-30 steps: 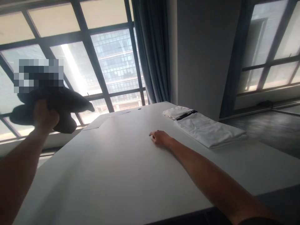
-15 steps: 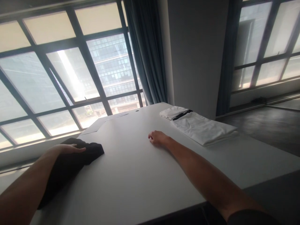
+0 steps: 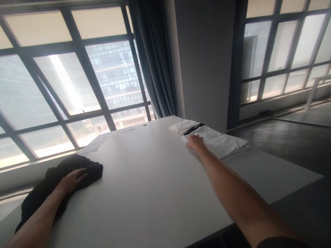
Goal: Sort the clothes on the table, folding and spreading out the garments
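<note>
since half a second ago the right hand (image 3: 194,142) has left the bare middle of the white table (image 3: 144,193) and reached out to the folded white garment (image 3: 219,143) at the far right, where its fingers now touch the near edge. that hand lies loosely flat, fingers a little curled, with no hold on the cloth that i can see. the left hand (image 3: 71,178) has barely shifted: it rests palm down, fingers spread, on the crumpled black garment (image 3: 51,182), which sits at the table's left edge with part of it drooping over the side. attention seems to be passing from the black garment to the white pile. behind the white garment lies a smaller folded white piece (image 3: 182,126) with a dark band. sheets of paper (image 3: 99,143) lie near the far edge, below the windows (image 3: 77,79) and the dark curtain (image 3: 152,62).
</note>
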Demonstrator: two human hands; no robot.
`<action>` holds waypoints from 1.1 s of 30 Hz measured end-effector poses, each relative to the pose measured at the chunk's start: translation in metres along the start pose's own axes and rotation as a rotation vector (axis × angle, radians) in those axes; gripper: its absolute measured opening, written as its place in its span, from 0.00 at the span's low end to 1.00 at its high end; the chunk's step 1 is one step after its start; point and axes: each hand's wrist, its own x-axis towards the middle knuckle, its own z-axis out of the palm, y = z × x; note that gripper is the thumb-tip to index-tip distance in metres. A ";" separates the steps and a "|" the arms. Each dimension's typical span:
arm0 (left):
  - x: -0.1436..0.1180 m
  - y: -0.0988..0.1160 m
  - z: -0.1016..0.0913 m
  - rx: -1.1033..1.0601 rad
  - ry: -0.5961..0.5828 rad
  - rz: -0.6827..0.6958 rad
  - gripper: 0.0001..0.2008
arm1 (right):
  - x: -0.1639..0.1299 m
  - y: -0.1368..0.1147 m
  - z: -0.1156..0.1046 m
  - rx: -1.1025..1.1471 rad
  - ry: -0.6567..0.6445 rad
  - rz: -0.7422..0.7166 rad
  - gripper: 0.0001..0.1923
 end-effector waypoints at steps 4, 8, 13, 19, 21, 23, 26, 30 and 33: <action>0.004 -0.018 0.006 -0.045 0.004 0.036 0.25 | 0.001 0.032 0.013 0.015 -0.002 0.189 0.26; 0.005 -0.016 0.002 -0.036 0.007 0.156 0.24 | 0.003 0.041 0.019 0.012 0.032 0.155 0.21; -0.007 0.003 -0.016 0.087 -0.012 0.199 0.25 | 0.009 0.024 0.010 0.033 0.034 0.147 0.18; -0.014 0.082 -0.029 0.209 0.232 0.136 0.22 | -0.006 -0.025 -0.010 0.066 -0.027 -0.019 0.21; -0.018 0.122 -0.025 0.153 0.146 0.210 0.22 | -0.017 -0.048 -0.012 0.155 -0.129 -0.226 0.15; -0.026 0.162 -0.018 0.092 0.026 0.262 0.24 | -0.030 -0.072 -0.013 0.380 -0.266 -0.494 0.11; -0.041 0.210 -0.002 0.004 -0.126 0.262 0.32 | -0.043 -0.101 -0.013 0.903 -0.329 -0.729 0.18; -0.057 0.245 0.023 -0.283 -0.138 0.282 0.50 | -0.042 -0.119 -0.012 1.323 -0.045 -0.591 0.22; -0.062 0.253 0.037 -0.419 -0.124 0.293 0.44 | -0.035 -0.120 -0.002 1.284 0.053 -0.426 0.21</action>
